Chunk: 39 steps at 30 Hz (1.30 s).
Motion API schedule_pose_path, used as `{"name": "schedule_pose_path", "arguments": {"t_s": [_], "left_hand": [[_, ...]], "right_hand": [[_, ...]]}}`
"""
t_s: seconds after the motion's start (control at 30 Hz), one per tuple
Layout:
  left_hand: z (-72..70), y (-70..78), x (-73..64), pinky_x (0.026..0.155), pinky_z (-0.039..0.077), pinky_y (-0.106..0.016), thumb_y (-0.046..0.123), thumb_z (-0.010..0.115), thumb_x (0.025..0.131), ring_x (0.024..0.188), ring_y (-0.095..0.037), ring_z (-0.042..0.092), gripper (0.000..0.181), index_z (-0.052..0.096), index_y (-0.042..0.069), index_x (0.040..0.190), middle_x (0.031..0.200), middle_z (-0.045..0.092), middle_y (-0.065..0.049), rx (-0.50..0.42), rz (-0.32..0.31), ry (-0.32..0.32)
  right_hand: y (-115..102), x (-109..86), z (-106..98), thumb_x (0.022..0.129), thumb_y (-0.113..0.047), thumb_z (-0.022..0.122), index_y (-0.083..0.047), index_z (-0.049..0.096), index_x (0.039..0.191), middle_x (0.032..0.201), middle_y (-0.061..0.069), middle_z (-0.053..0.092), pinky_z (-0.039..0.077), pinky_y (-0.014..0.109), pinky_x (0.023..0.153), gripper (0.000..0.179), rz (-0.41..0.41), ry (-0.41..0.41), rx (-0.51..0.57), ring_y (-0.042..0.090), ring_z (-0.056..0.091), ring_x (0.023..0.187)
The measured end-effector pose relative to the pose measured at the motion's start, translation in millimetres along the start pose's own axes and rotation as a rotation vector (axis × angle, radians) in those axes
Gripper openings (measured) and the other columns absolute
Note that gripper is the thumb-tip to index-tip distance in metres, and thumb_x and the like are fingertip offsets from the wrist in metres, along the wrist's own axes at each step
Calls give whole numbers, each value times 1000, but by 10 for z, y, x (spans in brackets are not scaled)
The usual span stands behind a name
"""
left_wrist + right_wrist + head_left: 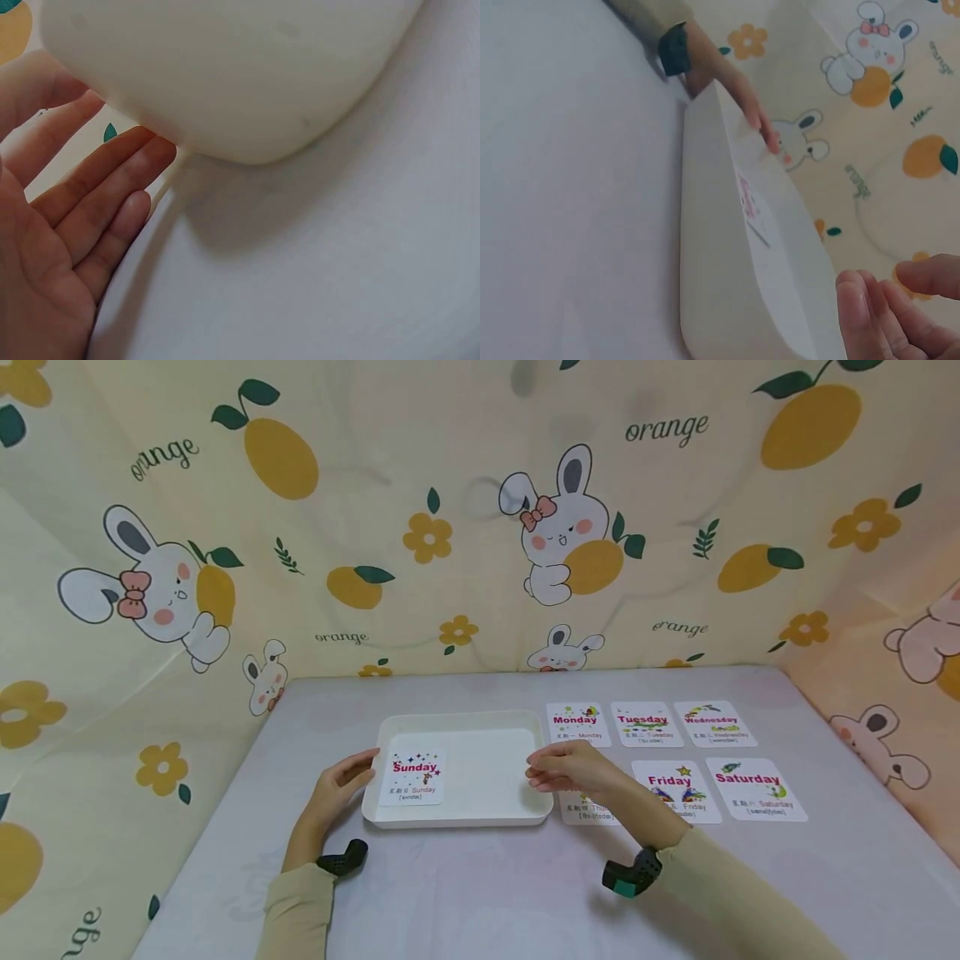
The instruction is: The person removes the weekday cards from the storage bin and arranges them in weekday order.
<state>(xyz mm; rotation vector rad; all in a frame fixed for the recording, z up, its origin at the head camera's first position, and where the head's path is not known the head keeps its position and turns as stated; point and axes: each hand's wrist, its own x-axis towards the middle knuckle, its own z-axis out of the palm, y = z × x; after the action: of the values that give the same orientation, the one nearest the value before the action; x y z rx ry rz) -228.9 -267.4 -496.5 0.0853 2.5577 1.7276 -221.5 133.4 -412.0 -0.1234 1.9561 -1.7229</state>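
A white rectangular tray (480,814) with a raised rim lies in front of me. At its left end sits a Sunday card (414,779). My left hand (333,793) holds the tray's left rim, with some fingers over the edge and others against its outer side; the left wrist view shows these fingertips (161,150) touching the tray. At the right rim, my right hand (573,768) has its thumb and fingers apart in the right wrist view, with nothing visible between them. That hand partly hides the Thursday card (581,812).
Right of the tray, cards lie in two rows: Monday (576,727), Tuesday (647,725), Wednesday (715,724) behind, Friday (682,793) and Saturday (756,790) in front beside Thursday. The pale table (480,893) meets a patterned cloth backdrop (465,452).
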Motion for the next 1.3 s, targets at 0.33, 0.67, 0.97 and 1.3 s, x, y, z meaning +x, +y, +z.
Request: {"name": "schedule_pose_path", "arguments": {"t_s": [0.33, 0.67, 0.97, 1.3], "left_hand": [[2, -4, -9, 99, 43, -14, 28, 60, 95, 128, -20, 55, 46, 53, 12, 138, 143, 54, -12, 23, -18, 5], [5, -13, 16, 92, 39, -3, 26, 60, 95, 123, -11, 57, 45, 53, 11, 138, 144, 54, -12, 10, -7, -2], [-9, -7, 9, 92, 39, -4, 25, 60, 96, 125, -19, 56, 45, 53, 9, 137, 142, 54, -14, 8, 15, 3], [-4, 8, -14, 92, 39, -4, 24, 60, 95, 110, 8, 56, 45, 53, 8, 137, 142, 55, -16, -1, 33, -3]], "right_hand": [[8, 249, 278, 95, -10, 57, 16, 50, 127, 91, 2, 74, 59, 25, 79, 42, 13, 29, 89, 8, 70, 81], [-5, 561, 590, 94, -5, 56, 13, 50, 129, 114, 22, 70, 58, 29, 84, 40, 95, 77, 162, 12, 70, 85], [6, 827, 918, 91, -3, 60, 10, 58, 122, 109, 22, 71, 60, 27, 75, 34, 177, 152, 256, 12, 69, 75], [-20, 984, 1057, 91, -5, 60, 8, 61, 118, 103, 18, 73, 59, 24, 67, 30, 221, 220, 290, 10, 66, 66]]}}
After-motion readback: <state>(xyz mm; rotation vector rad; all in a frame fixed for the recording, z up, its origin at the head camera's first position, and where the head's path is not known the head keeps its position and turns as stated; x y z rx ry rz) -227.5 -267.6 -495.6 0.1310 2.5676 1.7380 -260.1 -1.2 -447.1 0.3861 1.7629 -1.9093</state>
